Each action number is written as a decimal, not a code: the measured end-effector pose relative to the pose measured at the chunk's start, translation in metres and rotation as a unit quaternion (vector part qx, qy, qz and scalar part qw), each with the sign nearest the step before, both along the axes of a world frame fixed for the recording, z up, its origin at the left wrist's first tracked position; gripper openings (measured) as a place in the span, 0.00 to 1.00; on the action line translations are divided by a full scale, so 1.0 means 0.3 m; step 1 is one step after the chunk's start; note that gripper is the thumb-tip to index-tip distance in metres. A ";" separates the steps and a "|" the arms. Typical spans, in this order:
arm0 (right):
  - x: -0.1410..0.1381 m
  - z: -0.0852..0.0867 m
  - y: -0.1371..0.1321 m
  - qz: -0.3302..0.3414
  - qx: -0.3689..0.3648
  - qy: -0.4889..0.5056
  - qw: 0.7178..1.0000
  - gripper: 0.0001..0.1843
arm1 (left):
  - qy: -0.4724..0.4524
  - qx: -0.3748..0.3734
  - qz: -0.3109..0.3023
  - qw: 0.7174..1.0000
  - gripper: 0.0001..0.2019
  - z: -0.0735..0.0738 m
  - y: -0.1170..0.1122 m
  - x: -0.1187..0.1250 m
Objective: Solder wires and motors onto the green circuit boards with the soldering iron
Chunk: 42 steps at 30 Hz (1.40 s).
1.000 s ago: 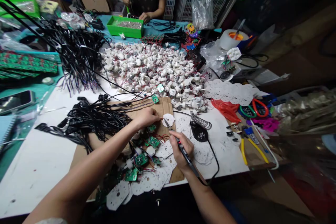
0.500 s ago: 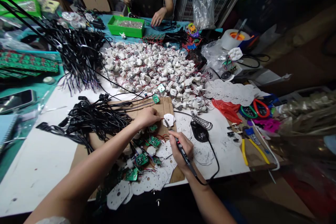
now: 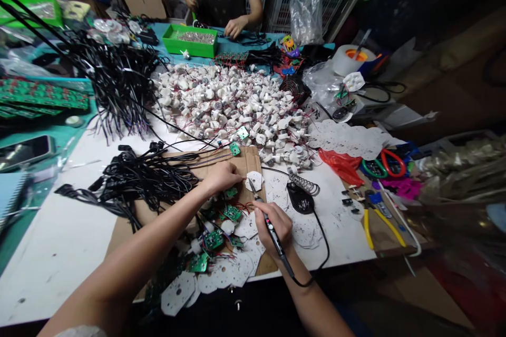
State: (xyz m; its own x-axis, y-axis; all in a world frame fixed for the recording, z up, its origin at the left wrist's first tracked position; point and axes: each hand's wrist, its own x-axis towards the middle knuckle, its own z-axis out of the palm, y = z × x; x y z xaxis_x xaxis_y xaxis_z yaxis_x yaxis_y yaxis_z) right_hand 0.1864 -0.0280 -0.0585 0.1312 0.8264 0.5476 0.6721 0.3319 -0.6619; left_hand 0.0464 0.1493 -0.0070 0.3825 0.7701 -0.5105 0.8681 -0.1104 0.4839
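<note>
Soldering iron [image 3: 278,245] in the right hand [image 3: 274,224], fingers wrapped round the barrel pen-fashion; a small red light shows on it by the fingers. Tip points forward and a little left of that grip, over a white plate [image 3: 256,179] with holes in it (whether the tip meets the surface, I cannot tell). Plate lies at the right edge of a piece of brown cardboard [image 3: 252,155], just ahead of the right-hand grip. Cord leaves the back end, nearer the wearer than the grip, then bends out to the right.

Left hand [image 3: 222,176]: forward and left of the right-hand grip, fingers bunched just beside the plate's left side. Cannot tell whether they pinch anything; the fingertips are too small to read.

Left of the left hand, a tangle of black cables [image 3: 154,174]. Between the forearms, nearer the wearer than either grip: green circuit boards [image 3: 213,239] among red wires, and loose white plates [image 3: 227,274], overlapping near the table edge. Right of the iron's grip, a coiled spring [image 3: 304,183] beside a black base [image 3: 299,200]; well apart on that same side, yellow-handled pliers [image 3: 366,229].

Ahead of both hands, a broad heap of white parts [image 3: 221,97] with red leads. Beyond the heap, a green tray [image 3: 190,49] of small metallic pieces, and a co-worker's hand [image 3: 237,26] near it.
</note>
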 end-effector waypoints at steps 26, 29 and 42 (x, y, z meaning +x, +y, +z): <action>-0.011 -0.001 0.024 0.005 -0.009 -0.003 1.000 0.12 | 0.005 0.019 0.011 1.000 0.10 -0.023 -0.008 0.005; -0.011 -0.002 0.026 0.002 -0.005 -0.013 1.000 0.12 | 0.003 0.016 0.013 1.000 0.11 -0.017 -0.010 0.007; -0.007 -0.020 0.019 -0.004 -0.013 0.006 1.000 0.13 | 0.007 0.026 0.015 1.000 0.09 -0.026 -0.008 0.007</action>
State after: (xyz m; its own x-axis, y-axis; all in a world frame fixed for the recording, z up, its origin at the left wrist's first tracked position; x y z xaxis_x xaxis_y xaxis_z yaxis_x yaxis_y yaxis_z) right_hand 0.1845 -0.0223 -0.0644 0.1450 0.8391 0.5243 0.6661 0.3090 -0.6788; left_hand 0.0483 0.1469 -0.0149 0.3521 0.8062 -0.4755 0.8785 -0.1092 0.4652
